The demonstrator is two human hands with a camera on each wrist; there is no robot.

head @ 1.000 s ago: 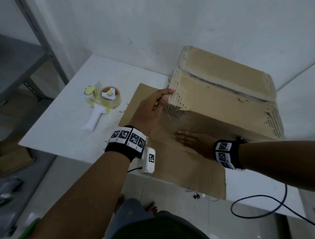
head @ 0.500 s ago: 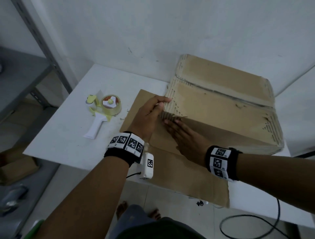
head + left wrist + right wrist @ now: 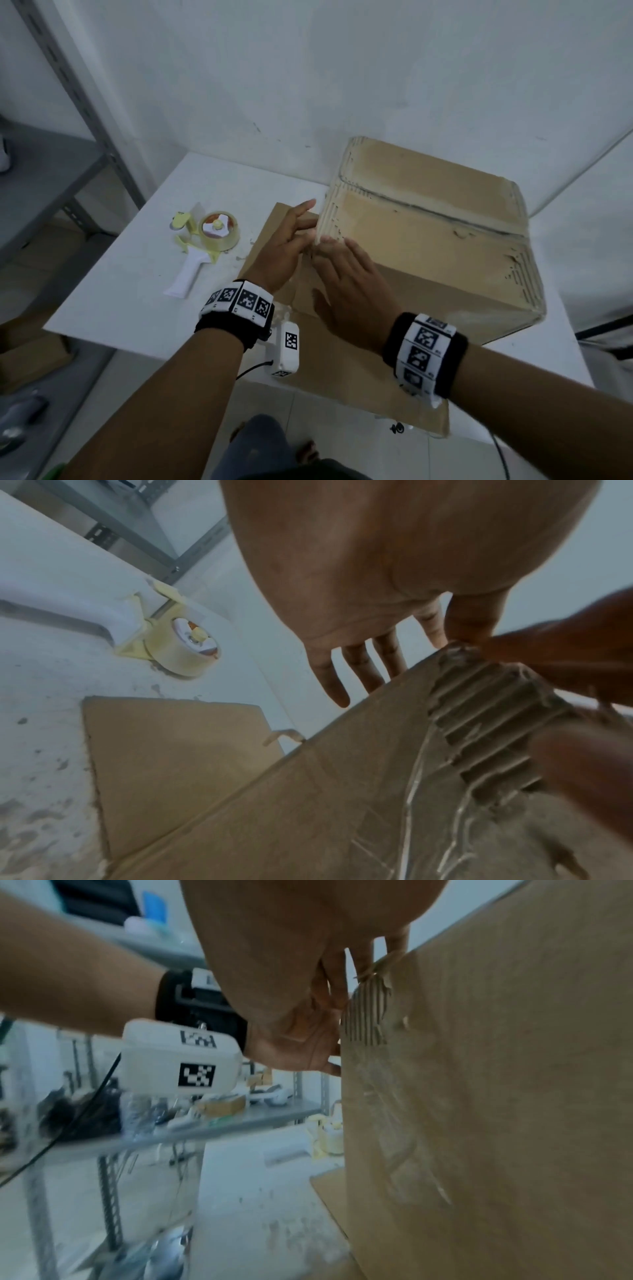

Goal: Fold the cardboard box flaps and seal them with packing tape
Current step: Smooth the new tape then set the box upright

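A worn cardboard box point(image 3: 428, 233) stands on the white table point(image 3: 130, 294), its top flaps folded down and meeting at a seam. Cardboard flaps point(image 3: 359, 387) lie flat on the table to its left and in front of it. My left hand point(image 3: 301, 222) lies with straight fingers against the box's left side, at the near top corner. My right hand point(image 3: 335, 246) lies flat on the near side, fingertips at the same torn, corrugated corner point(image 3: 486, 710). A yellow tape dispenser point(image 3: 209, 240) with a white handle lies to the left, untouched.
A grey metal shelf rack point(image 3: 51, 164) stands left of the table, and a white wall runs close behind the box. The near flap overhangs the table's front edge. A wrist camera's cable point(image 3: 253, 368) hangs there.
My right hand has slid from low on the near flap up and left to the box's top corner. My left hand's fingers have straightened along the box's side.
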